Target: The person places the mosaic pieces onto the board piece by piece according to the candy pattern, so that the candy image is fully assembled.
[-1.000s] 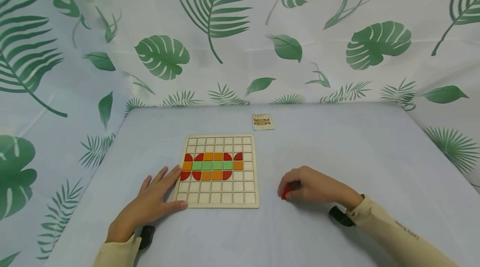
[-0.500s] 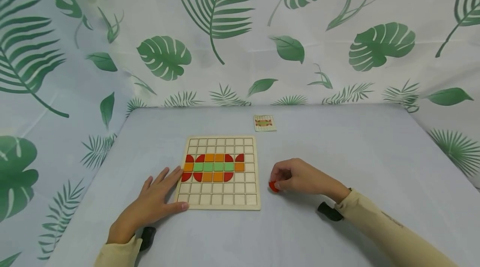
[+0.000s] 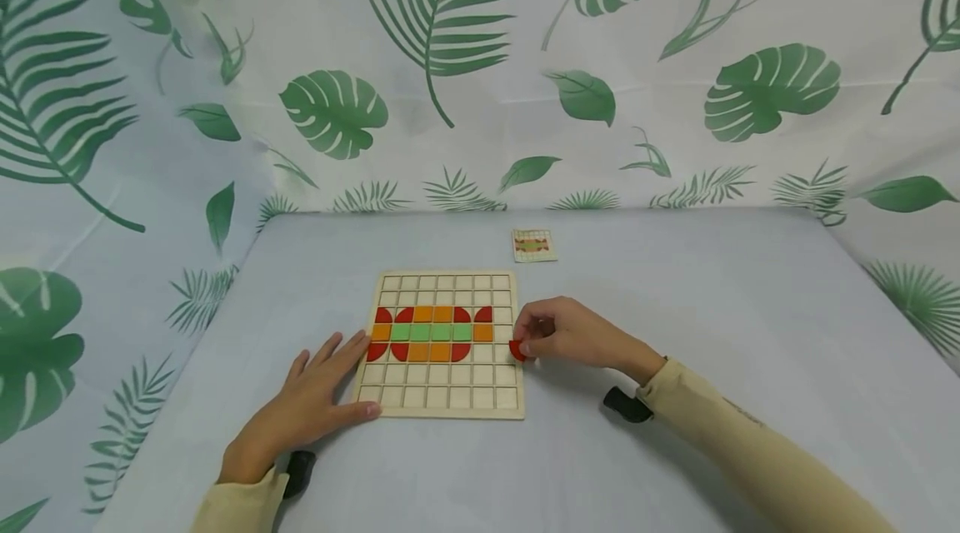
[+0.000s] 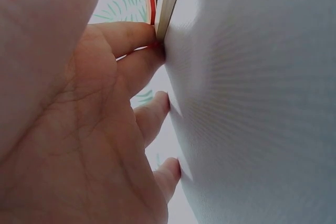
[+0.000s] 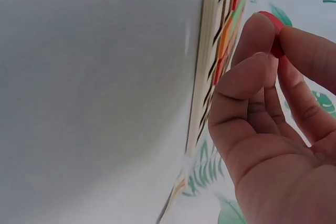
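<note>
A square wooden grid board (image 3: 450, 400) lies on the table with red quarter-round, orange square and green square tiles set in its middle rows. My left hand (image 3: 300, 408) rests spread at the board's left edge, fingertips and thumb touching it; in the left wrist view the fingers (image 4: 136, 69) meet the board's side. At the board's right edge my right hand (image 3: 573, 335) pinches a red quarter-round tile (image 3: 517, 351) between thumb and fingers. The right wrist view shows that tile (image 5: 276, 51) partly hidden by the fingertips, close above the board (image 5: 202, 66).
A small pattern card (image 3: 534, 246) printed with a similar coloured grid lies behind the board, toward the back of the table. A leaf-printed cloth (image 3: 450, 141) stands behind and along the sides. Dark wrist devices (image 3: 628, 405) sit under both wrists.
My right hand has carried the red tile leftward and slightly away from me, from the bare table to the board's right edge. The left hand stays at the board's left edge.
</note>
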`<state>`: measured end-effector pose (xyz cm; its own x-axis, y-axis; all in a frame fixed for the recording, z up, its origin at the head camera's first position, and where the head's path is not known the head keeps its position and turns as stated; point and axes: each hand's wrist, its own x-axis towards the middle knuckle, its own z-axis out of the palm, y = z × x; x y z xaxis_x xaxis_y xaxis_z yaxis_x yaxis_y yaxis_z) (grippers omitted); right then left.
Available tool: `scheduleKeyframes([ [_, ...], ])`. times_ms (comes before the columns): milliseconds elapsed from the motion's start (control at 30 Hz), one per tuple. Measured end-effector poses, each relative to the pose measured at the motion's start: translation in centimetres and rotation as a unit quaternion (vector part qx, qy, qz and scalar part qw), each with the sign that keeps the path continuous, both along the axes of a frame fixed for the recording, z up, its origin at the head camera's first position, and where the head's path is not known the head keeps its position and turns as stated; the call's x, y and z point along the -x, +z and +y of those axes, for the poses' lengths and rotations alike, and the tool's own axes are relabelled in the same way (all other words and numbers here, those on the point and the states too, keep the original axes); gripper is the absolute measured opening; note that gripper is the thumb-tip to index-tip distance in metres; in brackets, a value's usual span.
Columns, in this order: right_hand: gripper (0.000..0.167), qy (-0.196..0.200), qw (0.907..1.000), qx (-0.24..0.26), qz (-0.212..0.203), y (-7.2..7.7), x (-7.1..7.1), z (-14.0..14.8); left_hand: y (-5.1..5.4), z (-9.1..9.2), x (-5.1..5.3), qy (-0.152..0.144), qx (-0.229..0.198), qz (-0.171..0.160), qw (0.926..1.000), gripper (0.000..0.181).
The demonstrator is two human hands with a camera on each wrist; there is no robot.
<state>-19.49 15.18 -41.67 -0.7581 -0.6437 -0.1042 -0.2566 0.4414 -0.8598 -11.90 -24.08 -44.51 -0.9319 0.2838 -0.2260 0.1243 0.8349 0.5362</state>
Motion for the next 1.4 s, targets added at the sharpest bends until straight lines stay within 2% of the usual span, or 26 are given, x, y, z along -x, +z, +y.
scheduleKeyframes([
  [267, 0.01, -0.006, 0.9999, 0.009, 0.004, 0.0, 0.9, -1.8, 0.1, 0.1, -0.1, -0.002, -0.009, -0.004, 0.9999, 0.105],
  [533, 0.008, 0.012, 0.9996, 0.016, 0.019, -0.4, 1.4, -3.2, 0.1, 0.3, -0.1, 0.0, -0.007, -0.006, 1.0, 0.106],
  [867, 0.012, 0.007, 0.9995, -0.014, 0.027, -0.7, 1.7, -4.2, 0.1, 0.2, -0.1, -0.003, -0.006, 0.002, 1.0, 0.105],
  [1100, 0.013, 0.024, 0.9975, -0.026, 0.061, -1.0, 1.6, -4.6, 0.1, 0.2, -0.1, -0.004, -0.001, 0.003, 1.0, 0.105],
  [1400, 0.012, 0.039, 0.9899, -0.061, 0.122, -1.2, 1.3, -5.0, 0.1, 0.2, -0.1, -0.003, -0.001, 0.003, 1.0, 0.106],
])
